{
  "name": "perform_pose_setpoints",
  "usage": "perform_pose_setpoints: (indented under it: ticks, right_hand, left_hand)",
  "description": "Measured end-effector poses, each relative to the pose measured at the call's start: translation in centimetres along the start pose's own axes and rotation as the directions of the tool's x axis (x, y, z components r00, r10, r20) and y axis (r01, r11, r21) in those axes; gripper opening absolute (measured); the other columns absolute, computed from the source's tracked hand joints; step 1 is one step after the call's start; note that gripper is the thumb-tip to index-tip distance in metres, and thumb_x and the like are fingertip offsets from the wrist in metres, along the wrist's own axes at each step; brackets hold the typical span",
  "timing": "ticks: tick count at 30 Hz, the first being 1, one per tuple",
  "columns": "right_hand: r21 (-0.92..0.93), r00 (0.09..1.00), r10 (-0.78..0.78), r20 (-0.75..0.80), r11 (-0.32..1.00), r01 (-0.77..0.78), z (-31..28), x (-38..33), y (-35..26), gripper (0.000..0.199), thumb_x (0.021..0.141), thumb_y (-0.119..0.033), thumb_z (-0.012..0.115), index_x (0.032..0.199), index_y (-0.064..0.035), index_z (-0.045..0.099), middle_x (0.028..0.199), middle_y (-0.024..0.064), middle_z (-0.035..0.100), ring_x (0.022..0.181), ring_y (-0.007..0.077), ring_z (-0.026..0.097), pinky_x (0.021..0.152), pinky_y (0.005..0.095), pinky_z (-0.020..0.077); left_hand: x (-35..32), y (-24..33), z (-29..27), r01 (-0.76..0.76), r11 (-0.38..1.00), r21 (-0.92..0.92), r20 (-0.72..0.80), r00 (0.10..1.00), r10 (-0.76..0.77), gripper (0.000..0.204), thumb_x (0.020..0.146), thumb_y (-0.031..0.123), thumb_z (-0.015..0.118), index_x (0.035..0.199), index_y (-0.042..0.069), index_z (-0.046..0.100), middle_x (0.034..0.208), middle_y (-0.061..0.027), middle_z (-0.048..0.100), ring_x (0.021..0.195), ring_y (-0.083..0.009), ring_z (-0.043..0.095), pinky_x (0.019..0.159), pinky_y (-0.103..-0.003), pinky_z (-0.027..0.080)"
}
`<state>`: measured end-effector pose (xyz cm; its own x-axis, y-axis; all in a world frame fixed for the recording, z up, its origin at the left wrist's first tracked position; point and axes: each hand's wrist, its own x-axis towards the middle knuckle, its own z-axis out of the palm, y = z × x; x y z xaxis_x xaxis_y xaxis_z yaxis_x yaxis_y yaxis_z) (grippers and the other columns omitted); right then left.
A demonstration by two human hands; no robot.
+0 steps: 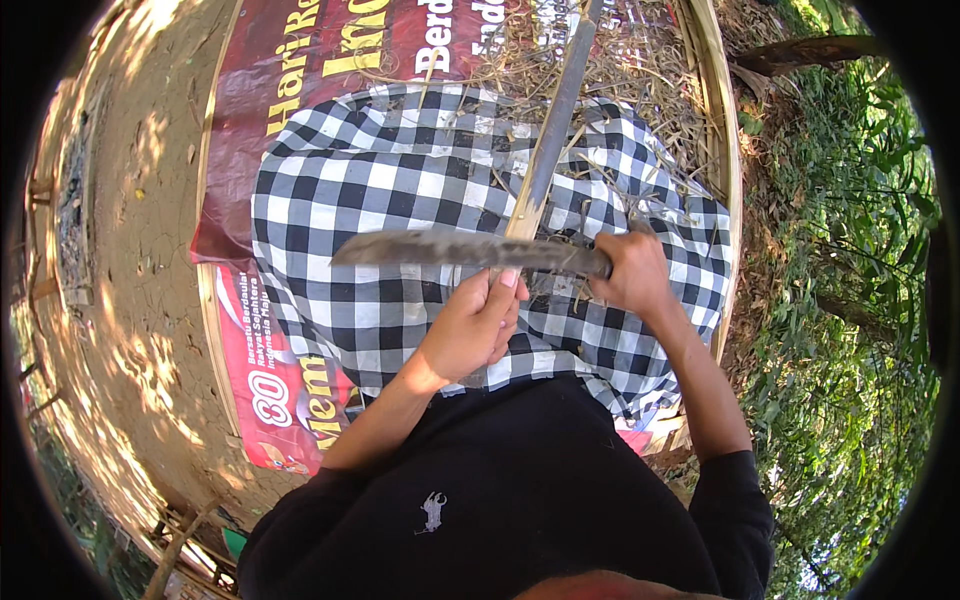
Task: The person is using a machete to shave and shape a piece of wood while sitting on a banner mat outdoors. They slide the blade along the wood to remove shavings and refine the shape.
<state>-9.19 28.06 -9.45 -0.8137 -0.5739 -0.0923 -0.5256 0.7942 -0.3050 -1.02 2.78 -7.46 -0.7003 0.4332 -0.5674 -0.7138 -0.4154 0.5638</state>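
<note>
My right hand (pixel 632 272) is closed round the handle of a machete (pixel 430 248). Its long dark blade points left and lies across a bamboo strip (pixel 553 140), just beyond my left hand. My left hand (pixel 478 325) grips the near end of that strip, thumb on top. The strip runs away from me to the top of the view; its far part is dark, while the part by the blade is pale and shaved. Beneath both hands a black-and-white checked cloth (pixel 380 205) is spread over my lap.
Under the cloth lies a red printed banner (pixel 240 190) on a platform with a bamboo edge (pixel 727 130). Thin shavings (pixel 660 70) litter its far right part. Bare earth (pixel 150 250) is on the left; green plants (pixel 850 220) and dry leaves are on the right.
</note>
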Motion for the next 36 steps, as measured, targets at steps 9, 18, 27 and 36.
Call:
perform_pose_setpoints:
  ticks: [9,18,27,36]
  right_hand:
    - [-0.032,0.952,0.227,0.203,0.974,-0.225,-1.4,1.0,-2.1,0.016,0.076,-0.021,0.068,0.078,-0.0051,0.067,0.073,0.0209,0.068,0.075,0.042,0.067,0.074,0.0486,0.0554]
    - [0.04,0.968,0.229,0.1,0.972,-0.233,-0.1,1.6,1.0,0.016,0.075,-0.02,0.069,0.076,-0.0043,0.065,0.065,0.0205,0.065,0.067,0.0416,0.066,0.067,0.0482,0.0553]
    - [0.119,0.897,0.441,-0.009,0.892,-0.437,0.5,2.8,5.1,0.015,0.077,-0.016,0.065,0.077,-0.0018,0.069,0.07,0.024,0.066,0.067,0.0442,0.064,0.074,0.0484,0.0552]
    - [0.045,0.941,0.264,0.211,0.959,-0.279,-0.2,3.0,1.8,0.016,0.077,-0.023,0.068,0.076,-0.0064,0.069,0.069,0.021,0.067,0.071,0.0416,0.067,0.07,0.0481,0.0561]
  left_hand:
    - [0.1,0.1,0.2,0.009,1.0,0.0,0.015,1.0,-0.009,0.033,0.11,0.036,0.037,0.101,0.005,0.046,0.067,0.0045,0.034,0.045,-0.0033,0.029,0.039,-0.022,0.028]
    - [-0.1,-1.5,-1.6,0.006,1.0,0.029,-0.018,1.0,-0.006,0.034,0.11,0.036,0.038,0.101,0.005,0.047,0.067,0.0046,0.035,0.048,-0.003,0.03,0.04,-0.022,0.028]
    - [-0.4,-1.2,-0.6,0.002,0.996,0.094,-0.023,1.0,0.001,0.035,0.11,0.037,0.038,0.102,0.004,0.047,0.067,0.0047,0.034,0.048,-0.0031,0.03,0.039,-0.022,0.029]
    - [0.6,-2.8,-0.7,-0.154,0.93,0.334,-0.056,0.982,0.183,0.033,0.11,0.035,0.038,0.101,0.004,0.047,0.067,0.0049,0.036,0.048,-0.0029,0.031,0.039,-0.022,0.03]
